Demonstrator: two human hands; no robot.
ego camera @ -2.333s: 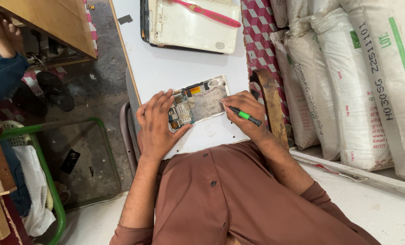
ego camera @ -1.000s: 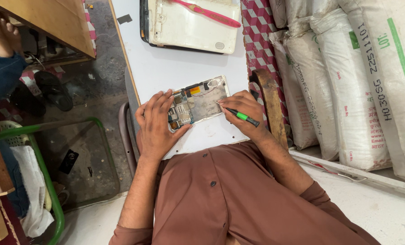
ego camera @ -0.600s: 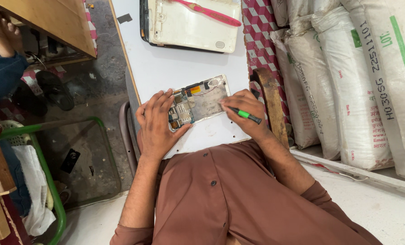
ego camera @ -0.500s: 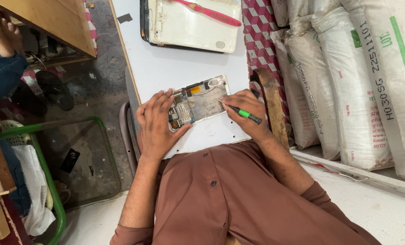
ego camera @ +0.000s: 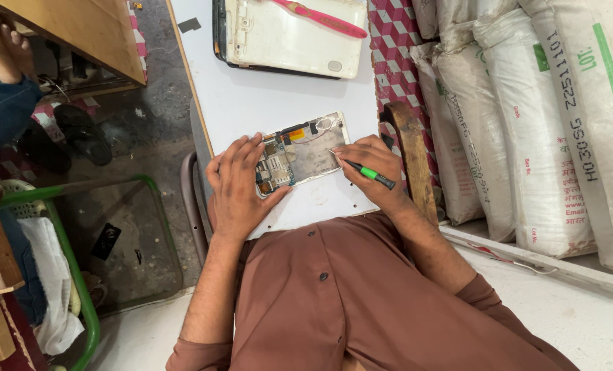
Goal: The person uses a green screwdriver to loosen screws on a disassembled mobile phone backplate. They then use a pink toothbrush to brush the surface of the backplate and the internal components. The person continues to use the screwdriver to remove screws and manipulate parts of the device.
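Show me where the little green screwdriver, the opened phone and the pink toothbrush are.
green screwdriver (ego camera: 369, 173), head view, on its green handle.
opened phone (ego camera: 313, 151), head view, on its bare metal plate.
pink toothbrush (ego camera: 320, 18), head view, on the middle of its handle.

Left hand (ego camera: 241, 185) flat, fingers spread; right hand (ego camera: 371, 168) curled in a pinch, forearms bare
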